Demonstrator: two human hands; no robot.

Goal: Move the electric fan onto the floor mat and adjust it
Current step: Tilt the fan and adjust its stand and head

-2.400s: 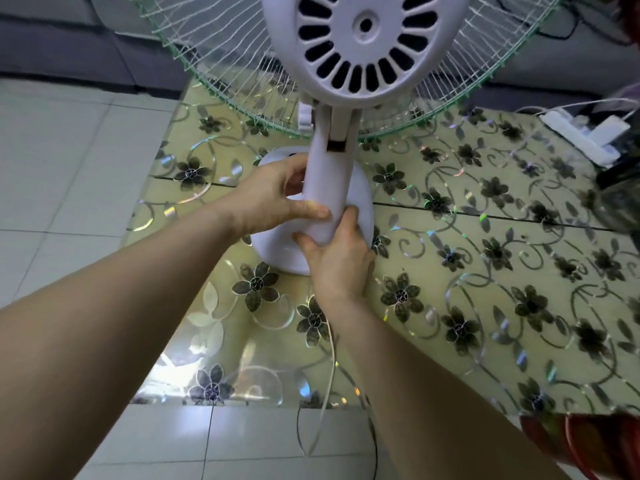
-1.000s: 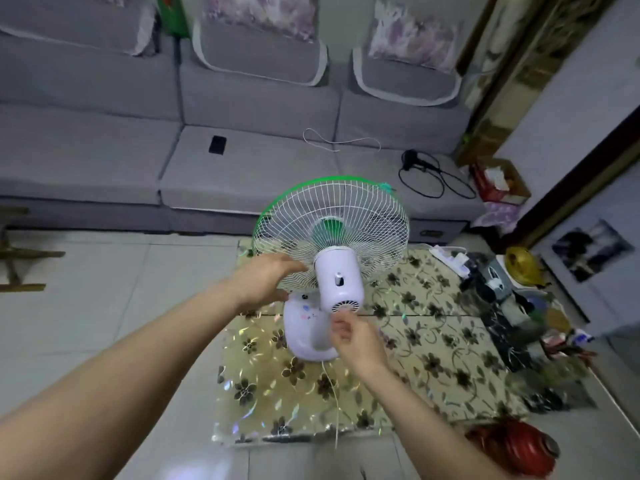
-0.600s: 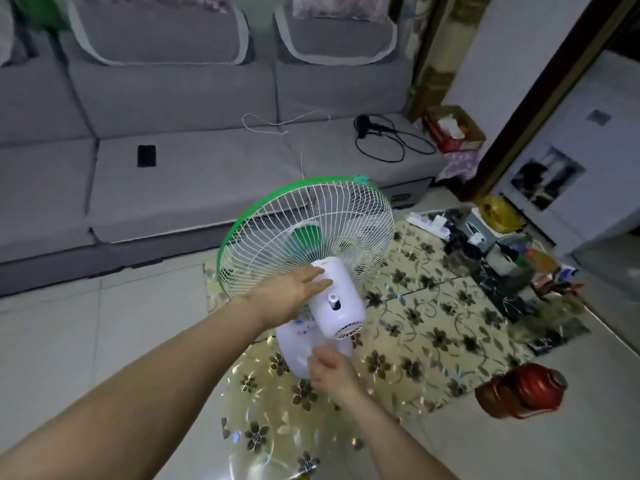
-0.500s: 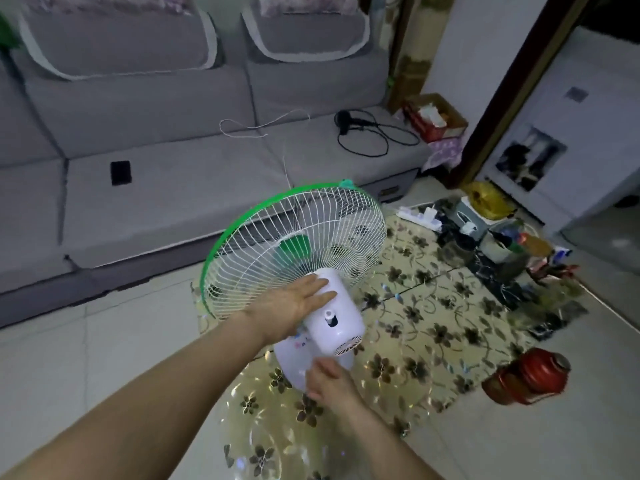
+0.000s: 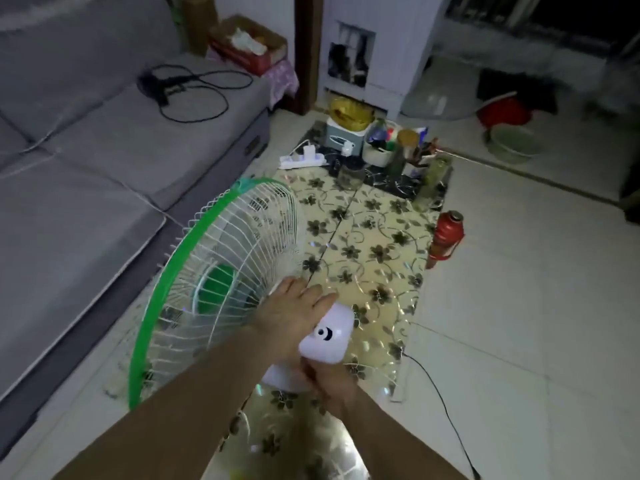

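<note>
While left hand (image 5: 294,311) lies flat on fan (image 5: 221,271) motor housing, right hand (image 5: 330,381) grips neck.

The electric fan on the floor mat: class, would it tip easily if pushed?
Probably: the electric fan carries a wide cage above a small base. Both hands, left hand and right hand, steady it. Its wire cage likely flexes.

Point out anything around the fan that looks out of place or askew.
The fan stands at the floor mat's near left edge, its cage overhanging the tiles beside the sofa. The left hand lies on its motor housing, the right hand grips below. A thin black cord trails across the tiles. Nothing looks spilled or broken.
</note>
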